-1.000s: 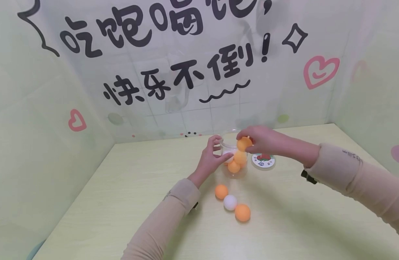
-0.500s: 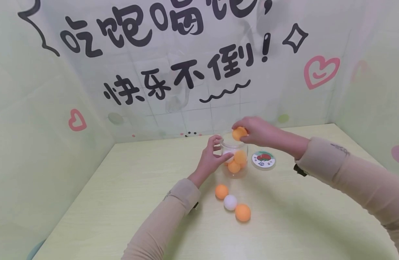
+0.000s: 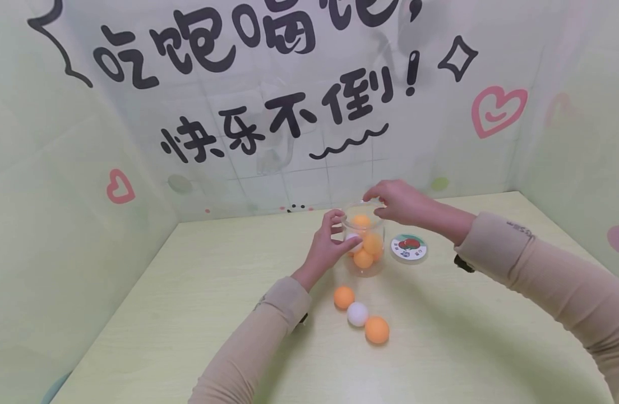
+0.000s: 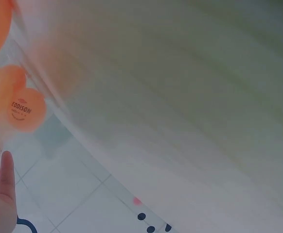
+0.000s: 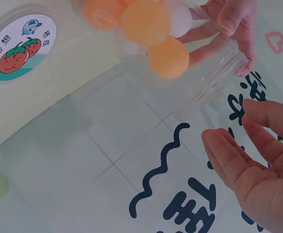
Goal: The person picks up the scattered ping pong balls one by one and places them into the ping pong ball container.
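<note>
A clear jar [image 3: 365, 271] stands on the table, holding several orange and white table tennis balls. My left hand [image 3: 329, 244] grips its left side, thumb across the front and fingers round the rim. In the head view, an orange ball [image 3: 361, 222] lies uppermost inside, just under the mouth. Over the right side of that mouth is my right hand [image 3: 401, 203], its fingers apart and nothing between them; the right wrist view shows this hand [image 5: 258, 150] loosely bent. Printed lettering marks one orange ball [image 4: 27, 109] in the left wrist view.
In front of the jar, an orange ball [image 3: 343, 297], a white ball [image 3: 357, 314] and another orange ball [image 3: 377, 330] lie in a slanting row. A round lid with a tomato picture [image 3: 409, 248] lies right of the jar. A printed curtain [image 3: 269, 185] hangs behind the table.
My right hand moved up and left over the jar, then let go of an orange ball, which now lies on top inside. My left hand has kept its place on the jar.
</note>
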A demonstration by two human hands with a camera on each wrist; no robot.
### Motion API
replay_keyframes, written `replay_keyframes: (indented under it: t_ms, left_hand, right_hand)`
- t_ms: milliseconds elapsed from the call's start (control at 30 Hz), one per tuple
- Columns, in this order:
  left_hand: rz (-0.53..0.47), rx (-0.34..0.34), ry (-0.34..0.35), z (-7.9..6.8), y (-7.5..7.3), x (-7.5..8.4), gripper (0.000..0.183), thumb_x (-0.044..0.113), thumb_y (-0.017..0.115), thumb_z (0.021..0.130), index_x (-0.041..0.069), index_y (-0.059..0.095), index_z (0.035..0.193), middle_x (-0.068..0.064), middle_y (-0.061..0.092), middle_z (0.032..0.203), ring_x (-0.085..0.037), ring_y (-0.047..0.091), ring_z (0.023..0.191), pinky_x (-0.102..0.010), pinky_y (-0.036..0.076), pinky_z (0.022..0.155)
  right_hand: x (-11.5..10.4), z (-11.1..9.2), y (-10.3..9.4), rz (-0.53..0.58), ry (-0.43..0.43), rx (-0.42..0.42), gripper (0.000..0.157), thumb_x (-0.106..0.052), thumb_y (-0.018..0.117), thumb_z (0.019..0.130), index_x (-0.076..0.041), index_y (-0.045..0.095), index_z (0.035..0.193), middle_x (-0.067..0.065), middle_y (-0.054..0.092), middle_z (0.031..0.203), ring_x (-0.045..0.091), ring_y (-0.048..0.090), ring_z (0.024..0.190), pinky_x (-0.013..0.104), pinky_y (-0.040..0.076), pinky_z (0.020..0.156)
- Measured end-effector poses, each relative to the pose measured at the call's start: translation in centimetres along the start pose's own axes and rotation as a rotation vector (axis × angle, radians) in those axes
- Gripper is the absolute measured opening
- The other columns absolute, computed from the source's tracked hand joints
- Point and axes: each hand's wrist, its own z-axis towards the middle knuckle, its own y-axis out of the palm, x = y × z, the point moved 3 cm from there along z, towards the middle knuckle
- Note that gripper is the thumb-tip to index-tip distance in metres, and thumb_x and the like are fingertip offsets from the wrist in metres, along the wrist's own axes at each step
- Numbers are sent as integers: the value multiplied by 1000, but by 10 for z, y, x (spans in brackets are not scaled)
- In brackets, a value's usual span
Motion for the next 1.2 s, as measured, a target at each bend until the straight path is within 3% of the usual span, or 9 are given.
replay_keyframes:
  t_ms: [100,367,667,833,1200]
  left_hand:
    - [-5,-8,-7,-1,-1,3,60,20,72,79,15,34,126,-14,45,130,-29,51,116,-36,52,84]
    - [11,-25,18,-14,-3,32,54,12,68,83,7,33,124,-22,44,129,-36,51,115,-36,52,84]
    - [-2,-13,-24,0,-1,0,62,22,72,79,17,33,127,-12,43,132,-29,50,117,-37,51,85]
    - [11,-5,-15,0,-1,-1,62,26,73,78,18,34,126,-10,45,131,-28,51,116,-36,52,84]
    - [15,7,15,-2,-1,2,59,21,72,79,15,34,124,-11,45,129,-30,52,114,-33,53,82]
  right_hand:
    - [0,-1,-1,6,1,-1,28,2,61,80,4,62,108,19,63,106,28,57,85,40,50,76]
    - [-3,-13,-1,58,33,-9,28,-1,63,81,4,62,109,17,64,107,31,58,94,42,51,83]
    - [-10,-37,4,120,33,-18,29,-9,67,82,3,63,107,14,65,102,29,60,91,40,52,80]
    - [-13,-52,15,187,19,-40,29,-11,67,82,1,62,108,12,64,104,26,59,90,38,53,78]
    - [-25,-77,54,214,-150,-66,24,-9,70,78,-2,64,100,4,64,96,17,59,81,27,54,70]
